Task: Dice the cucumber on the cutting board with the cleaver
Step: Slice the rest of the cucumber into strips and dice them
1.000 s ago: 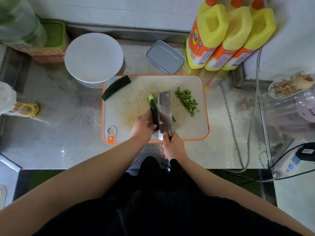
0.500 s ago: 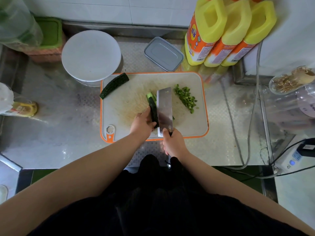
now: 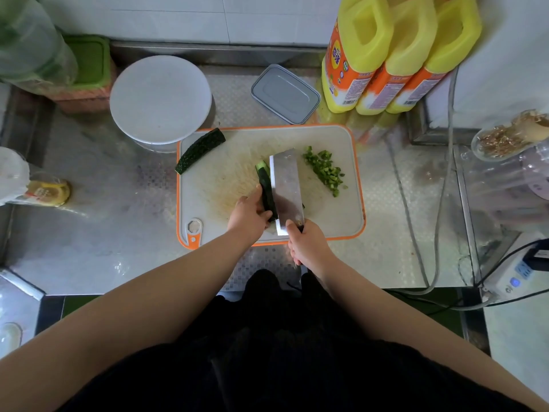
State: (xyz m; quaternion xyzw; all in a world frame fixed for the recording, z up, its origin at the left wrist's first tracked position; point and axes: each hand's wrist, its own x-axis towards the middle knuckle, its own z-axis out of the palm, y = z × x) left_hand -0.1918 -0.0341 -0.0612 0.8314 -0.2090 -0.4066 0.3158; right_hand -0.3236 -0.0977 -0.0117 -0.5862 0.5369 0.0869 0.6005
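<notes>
A white cutting board with an orange rim (image 3: 350, 179) lies on the steel counter. My left hand (image 3: 248, 214) grips a dark green cucumber piece (image 3: 266, 185) that lies lengthwise in the board's middle. My right hand (image 3: 307, 245) grips the handle of the cleaver (image 3: 286, 185), whose broad blade stands against the cucumber's right side. A pile of diced cucumber (image 3: 325, 169) sits to the right of the blade. Another cucumber piece (image 3: 199, 150) rests on the board's far left corner.
A white round lid or plate (image 3: 160, 98) stands behind the board at left, a grey lidded box (image 3: 285, 93) behind it at centre. Three yellow bottles (image 3: 398, 52) stand at the back right. Cables (image 3: 439, 203) and a power strip (image 3: 517, 272) lie at right.
The cleaver and both hands stay at the cucumber with only slight shifts. The view has tilted a little.
</notes>
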